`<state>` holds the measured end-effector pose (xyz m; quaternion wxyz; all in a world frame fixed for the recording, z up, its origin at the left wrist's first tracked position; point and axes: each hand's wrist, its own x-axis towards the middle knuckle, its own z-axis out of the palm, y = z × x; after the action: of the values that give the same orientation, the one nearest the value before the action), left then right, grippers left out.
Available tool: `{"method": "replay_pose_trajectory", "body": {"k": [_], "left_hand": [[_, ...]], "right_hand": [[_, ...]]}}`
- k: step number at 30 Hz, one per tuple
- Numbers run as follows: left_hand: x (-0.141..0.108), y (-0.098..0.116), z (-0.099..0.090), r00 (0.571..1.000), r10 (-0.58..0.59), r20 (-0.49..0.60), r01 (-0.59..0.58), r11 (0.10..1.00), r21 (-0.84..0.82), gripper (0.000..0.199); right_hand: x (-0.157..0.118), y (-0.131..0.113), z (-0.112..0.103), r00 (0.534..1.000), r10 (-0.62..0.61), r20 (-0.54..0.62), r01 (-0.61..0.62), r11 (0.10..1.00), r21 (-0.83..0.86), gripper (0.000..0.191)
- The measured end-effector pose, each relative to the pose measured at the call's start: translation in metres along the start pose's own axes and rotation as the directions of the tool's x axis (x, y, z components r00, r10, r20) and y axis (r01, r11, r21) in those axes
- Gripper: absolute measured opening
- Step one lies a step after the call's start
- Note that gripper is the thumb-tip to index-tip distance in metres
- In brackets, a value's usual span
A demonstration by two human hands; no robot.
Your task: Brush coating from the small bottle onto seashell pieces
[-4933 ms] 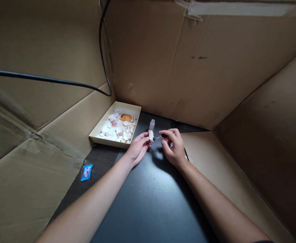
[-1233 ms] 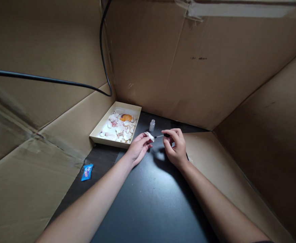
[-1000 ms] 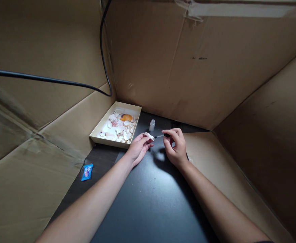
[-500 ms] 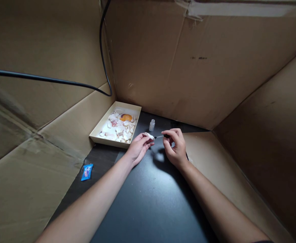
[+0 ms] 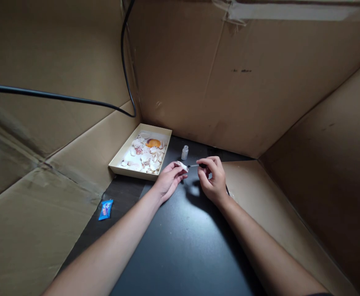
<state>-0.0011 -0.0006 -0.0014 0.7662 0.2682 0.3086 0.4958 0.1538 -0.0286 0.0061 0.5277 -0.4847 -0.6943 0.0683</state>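
Observation:
My left hand [image 5: 169, 183] pinches a whitish seashell [image 5: 183, 165] with reddish marks, held above the dark tabletop. Between the fingers of my right hand [image 5: 212, 179] is a small applicator brush [image 5: 195, 165] with a black cap and a thin pale stem. Its dark tip points left and meets, or nearly meets, the right edge of the shell. Just beyond the hands a small clear bottle [image 5: 184, 153] stands upright, with its mouth uncovered. My fingers partly cover the shell and the brush cap.
A shallow cream box [image 5: 133, 174] with several shells, one of them orange, lies at the back left. A blue wrapped packet [image 5: 105, 210] rests at the left table edge. Cardboard walls [image 5: 254, 82] surround the table [image 5: 180, 246], and a black cable [image 5: 75, 99] hangs at upper left.
The shell has turned slightly in my left hand, showing more of its white surface. My right hand and the brush are almost still.

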Motion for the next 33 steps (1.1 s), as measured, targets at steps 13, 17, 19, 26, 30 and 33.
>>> {"method": "replay_pose_trajectory", "body": {"k": [13, 17, 19, 26, 30, 33], "left_hand": [[-0.0007, 0.0006, 0.0003, 1.000, -0.008, -0.013, 0.008, 1.000, 0.003, 0.013], [-0.0004, -0.0001, 0.0002, 1.000, 0.003, -0.006, -0.003, 1.000, 0.004, 0.013], [-0.0001, -0.0005, 0.0001, 1.000, 0.010, -0.002, -0.010, 1.000, 0.003, 0.012], [0.0004, -0.0011, 0.0003, 1.000, 0.013, -0.018, -0.014, 1.000, -0.014, 0.009], [0.0001, -0.0005, 0.0009, 1.000, 0.013, -0.021, -0.013, 1.000, -0.020, 0.006], [0.0001, -0.0004, 0.0007, 1.000, 0.016, -0.017, -0.016, 1.000, -0.020, 0.007]], "right_hand": [[-0.0001, 0.0013, 0.0002, 1.000, 0.018, 0.022, -0.018, 1.000, -0.015, 0.019], [-0.0002, 0.0026, 0.0008, 1.000, 0.004, 0.018, -0.004, 1.000, 0.017, 0.019], [-0.0002, 0.0031, 0.0011, 1.000, 0.013, 0.022, -0.013, 1.000, 0.007, 0.019], [-0.0004, 0.0027, 0.0005, 0.999, 0.023, 0.030, -0.023, 1.000, -0.011, 0.017], [-0.0004, 0.0022, 0.0004, 1.000, 0.023, -0.004, -0.023, 1.000, 0.000, 0.017], [-0.0001, 0.0020, 0.0006, 0.999, 0.018, 0.029, -0.019, 1.000, 0.008, 0.017]]}}
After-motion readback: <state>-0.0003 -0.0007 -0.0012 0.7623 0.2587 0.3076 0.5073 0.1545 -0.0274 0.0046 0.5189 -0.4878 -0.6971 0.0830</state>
